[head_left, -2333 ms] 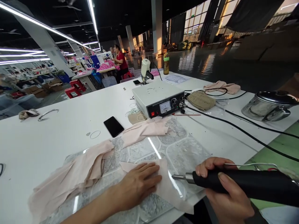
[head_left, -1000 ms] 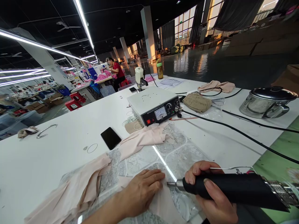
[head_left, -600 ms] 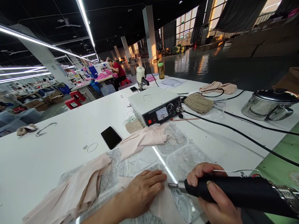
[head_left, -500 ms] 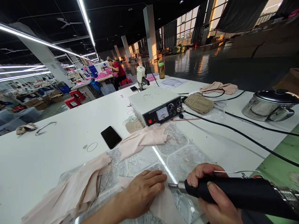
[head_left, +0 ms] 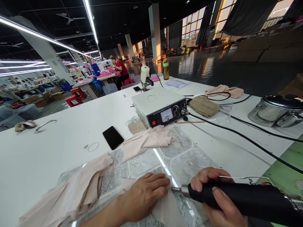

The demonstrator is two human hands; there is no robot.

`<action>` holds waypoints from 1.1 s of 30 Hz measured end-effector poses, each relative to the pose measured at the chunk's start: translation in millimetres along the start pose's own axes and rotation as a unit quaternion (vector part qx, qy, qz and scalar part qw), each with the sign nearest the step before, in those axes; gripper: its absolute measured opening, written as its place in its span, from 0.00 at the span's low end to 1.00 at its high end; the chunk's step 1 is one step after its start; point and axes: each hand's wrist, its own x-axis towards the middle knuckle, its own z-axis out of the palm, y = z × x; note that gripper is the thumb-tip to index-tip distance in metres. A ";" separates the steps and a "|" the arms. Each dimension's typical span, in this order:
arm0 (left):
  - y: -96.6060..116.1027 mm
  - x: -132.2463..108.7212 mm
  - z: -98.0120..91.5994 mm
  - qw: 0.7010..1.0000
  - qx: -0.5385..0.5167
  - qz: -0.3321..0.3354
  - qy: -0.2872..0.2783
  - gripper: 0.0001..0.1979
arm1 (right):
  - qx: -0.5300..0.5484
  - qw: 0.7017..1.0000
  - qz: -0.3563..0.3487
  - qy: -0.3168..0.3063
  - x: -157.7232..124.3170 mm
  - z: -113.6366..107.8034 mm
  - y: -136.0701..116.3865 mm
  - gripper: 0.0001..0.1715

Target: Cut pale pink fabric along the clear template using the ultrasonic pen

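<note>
My left hand (head_left: 148,195) lies flat, palm down, on a pale pink fabric piece (head_left: 169,209), its fingers stretched out side by side. Wrapped around the black handle of an ultrasonic cutter (head_left: 227,194) is my right hand (head_left: 213,189). The cutter's metal tip points left and sits at the fabric, just beside my left fingertips. Beneath the fabric is a clear-covered, grey marbled board (head_left: 189,164). More pink fabric pieces (head_left: 78,183) are layered at the left, and another bunch (head_left: 148,140) rests across the board's far edge.
A white control box (head_left: 161,107) with a dial stands behind the board, its black cable (head_left: 236,130) running right. Nearby are a phone (head_left: 113,137), brown card patterns (head_left: 204,106), a glass pot (head_left: 276,112) and a bottle (head_left: 166,71). A person in red (head_left: 121,69) sits farther back.
The camera view has shifted slightly, so the background sits a little differently. Both hands, the cutter and the fabric stay in nearly the same places.
</note>
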 end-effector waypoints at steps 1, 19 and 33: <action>-0.1 0.1 0.1 1.000 -0.002 0.002 0.001 0.10 | 0.001 1.000 0.000 -0.001 -0.3 -0.3 -0.1 0.05; -0.9 -0.7 -0.5 1.000 -0.014 0.002 -0.013 0.07 | -0.028 0.999 -0.032 0.023 9.1 -6.8 -3.0 0.04; -1.1 -1.2 1.3 1.000 -0.006 0.006 0.002 0.07 | -0.043 0.998 -0.045 0.004 9.8 -8.6 4.0 0.03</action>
